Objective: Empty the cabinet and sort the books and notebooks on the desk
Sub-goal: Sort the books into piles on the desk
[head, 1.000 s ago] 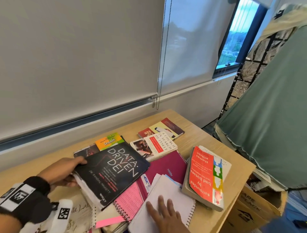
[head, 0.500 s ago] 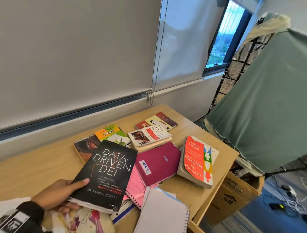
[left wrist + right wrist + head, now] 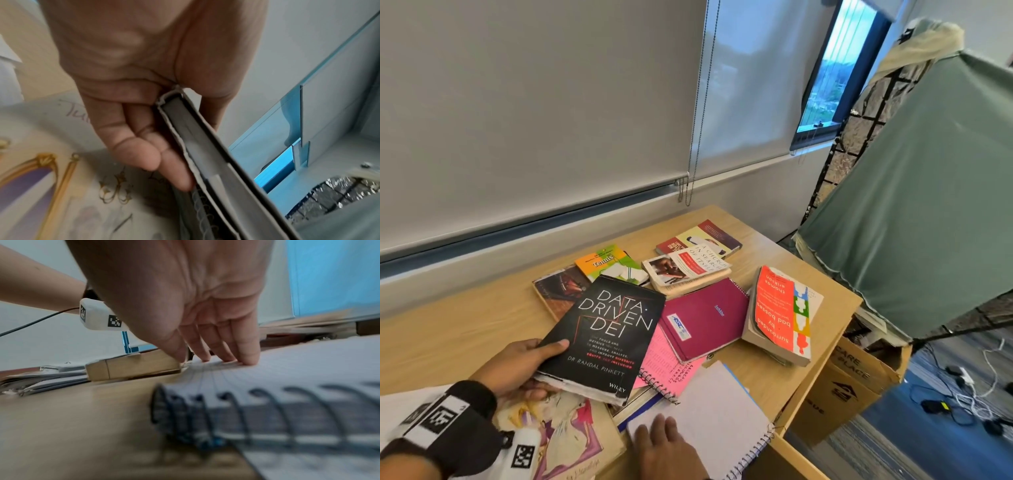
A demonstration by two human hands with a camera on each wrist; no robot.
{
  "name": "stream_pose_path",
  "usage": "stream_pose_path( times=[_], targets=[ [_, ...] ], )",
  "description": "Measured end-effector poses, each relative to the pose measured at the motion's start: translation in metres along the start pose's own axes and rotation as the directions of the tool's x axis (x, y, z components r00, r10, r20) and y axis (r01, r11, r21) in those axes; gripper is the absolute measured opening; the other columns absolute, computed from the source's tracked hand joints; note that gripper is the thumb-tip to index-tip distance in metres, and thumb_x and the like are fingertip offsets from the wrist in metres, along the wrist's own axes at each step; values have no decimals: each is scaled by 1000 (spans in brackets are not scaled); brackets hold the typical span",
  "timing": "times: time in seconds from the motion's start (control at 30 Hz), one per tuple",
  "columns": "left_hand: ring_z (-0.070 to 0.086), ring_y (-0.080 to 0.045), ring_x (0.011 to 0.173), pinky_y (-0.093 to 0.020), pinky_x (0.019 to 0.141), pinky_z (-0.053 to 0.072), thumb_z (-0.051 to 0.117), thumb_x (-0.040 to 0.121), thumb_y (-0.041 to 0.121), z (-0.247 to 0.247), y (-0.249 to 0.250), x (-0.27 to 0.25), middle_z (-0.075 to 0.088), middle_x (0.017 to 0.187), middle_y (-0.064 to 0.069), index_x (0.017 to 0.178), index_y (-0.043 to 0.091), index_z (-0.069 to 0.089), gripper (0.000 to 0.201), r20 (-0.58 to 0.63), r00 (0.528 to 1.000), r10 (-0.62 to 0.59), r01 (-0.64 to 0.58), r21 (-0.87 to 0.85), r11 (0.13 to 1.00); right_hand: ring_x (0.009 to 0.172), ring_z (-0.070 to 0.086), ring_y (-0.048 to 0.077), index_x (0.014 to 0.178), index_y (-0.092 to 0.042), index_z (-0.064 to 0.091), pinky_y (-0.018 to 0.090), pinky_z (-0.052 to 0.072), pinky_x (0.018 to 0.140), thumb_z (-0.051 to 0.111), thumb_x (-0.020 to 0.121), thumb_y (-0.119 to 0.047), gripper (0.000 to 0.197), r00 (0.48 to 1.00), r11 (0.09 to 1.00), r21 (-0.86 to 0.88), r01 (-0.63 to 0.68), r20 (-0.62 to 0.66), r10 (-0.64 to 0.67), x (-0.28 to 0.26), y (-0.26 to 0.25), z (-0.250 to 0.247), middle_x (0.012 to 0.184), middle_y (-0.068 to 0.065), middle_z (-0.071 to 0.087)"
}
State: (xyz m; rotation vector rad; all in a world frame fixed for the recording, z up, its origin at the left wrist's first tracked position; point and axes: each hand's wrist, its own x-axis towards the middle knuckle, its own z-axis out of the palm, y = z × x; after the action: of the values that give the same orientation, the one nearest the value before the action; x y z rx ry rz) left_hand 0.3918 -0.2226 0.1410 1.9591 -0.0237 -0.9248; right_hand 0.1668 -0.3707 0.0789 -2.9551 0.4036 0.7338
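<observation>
My left hand grips the black "Data Driven DEI" book by its near left corner, thumb on the cover and fingers curled under it, lifted over the pile. My right hand lies flat with straight fingers on the open white spiral notebook at the desk's near edge. A maroon spiral notebook and a pink spiral notebook lie under the black book's right side. An orange-covered paperback rests to the right.
Several more books, among them a green tennis book and a white paperback, lie at the back of the wooden desk. An illustrated sheet lies under my left wrist. A cardboard box stands on the floor beside the desk's right edge.
My left hand has pulled the black book nearer and turned it more upright. The white spiral notebook has slid toward the desk's near edge under my right hand.
</observation>
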Motion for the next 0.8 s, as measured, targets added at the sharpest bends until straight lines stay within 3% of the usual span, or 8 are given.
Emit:
stream_pose_path(
  times=[0.2, 0.23, 0.27, 0.3, 0.37, 0.53, 0.7, 0.8],
  targets=[
    [69, -22, 64, -26, 50, 50, 68, 87, 39, 8, 5, 1, 74, 90, -15, 117, 10, 56, 43, -87, 994, 64, -40, 247, 968, 145, 25, 25, 145, -34, 32, 43, 21, 117, 42, 94, -61, 58, 980, 913, 357, 198, -95, -175, -21, 29, -2, 158, 6, 26],
    [69, -26, 82, -30, 64, 52, 69, 85, 44, 7, 5, 2, 70, 106, -16, 125, 11, 53, 54, -122, 989, 89, -43, 340, 939, 142, 31, 14, 133, -54, 40, 34, 23, 116, 15, 51, -79, 89, 970, 858, 484, 169, -235, -58, -30, 42, -13, 153, -8, 35],
    [64, -31, 100, -35, 79, 51, 70, 82, 49, 7, 9, 2, 61, 121, -18, 133, 14, 48, 66, -177, 975, 132, -38, 454, 890, 132, 41, 1, 117, -63, 44, 27, 31, 111, 51, 75, -42, 47, 938, 751, 641, 160, -335, 86, -39, 58, -26, 140, -21, 47],
    [56, -35, 113, -41, 92, 48, 71, 80, 53, 9, 14, 4, 52, 131, -20, 138, 17, 44, 73, -241, 949, 204, -37, 554, 831, 117, 49, -6, 105, -63, 47, 23, 41, 100, 46, 80, -75, 28, 870, 682, 709, 180, -439, 227, -46, 80, -36, 124, -27, 55],
    [48, -36, 121, -46, 99, 44, 70, 79, 55, 26, 39, -6, 47, 134, -17, 136, 23, 46, 70, -277, 877, 392, -141, 633, 761, 98, 58, -1, 106, -48, 51, 22, 47, 77, 60, 90, -44, 19, 717, 465, 860, 209, -458, 525, -46, 142, -45, 107, -19, 60],
    [61, -6, 90, -22, 73, 45, 65, 86, 48, 150, 113, -12, 65, 102, 8, 114, 26, 58, 36, 86, 868, 490, -482, 382, 788, 97, 60, 22, 138, -14, 42, 45, 53, 86, 57, 96, -21, 45, 673, -149, 987, -62, 152, 724, -3, 294, -35, 105, 4, 58],
    [56, -21, 66, -30, 61, 45, 65, 83, 58, 284, 116, 41, 64, 81, -8, 102, 12, 65, 50, 358, 919, 168, -281, 293, 914, 109, 61, 27, 129, -30, 49, 45, 49, 99, 65, 85, -44, 50, 845, 244, 962, -126, -24, 534, 34, 285, -5, 119, 9, 62],
    [52, -20, 50, -24, 46, 42, 76, 78, 45, 296, 97, 62, 60, 65, -10, 95, 9, 65, 41, 262, 961, 85, -155, 261, 953, 120, 54, 20, 146, -29, 40, 36, 45, 104, 64, 66, -77, 96, 883, 216, 973, -86, -26, 469, 31, 284, 2, 130, 4, 53]
  ],
)
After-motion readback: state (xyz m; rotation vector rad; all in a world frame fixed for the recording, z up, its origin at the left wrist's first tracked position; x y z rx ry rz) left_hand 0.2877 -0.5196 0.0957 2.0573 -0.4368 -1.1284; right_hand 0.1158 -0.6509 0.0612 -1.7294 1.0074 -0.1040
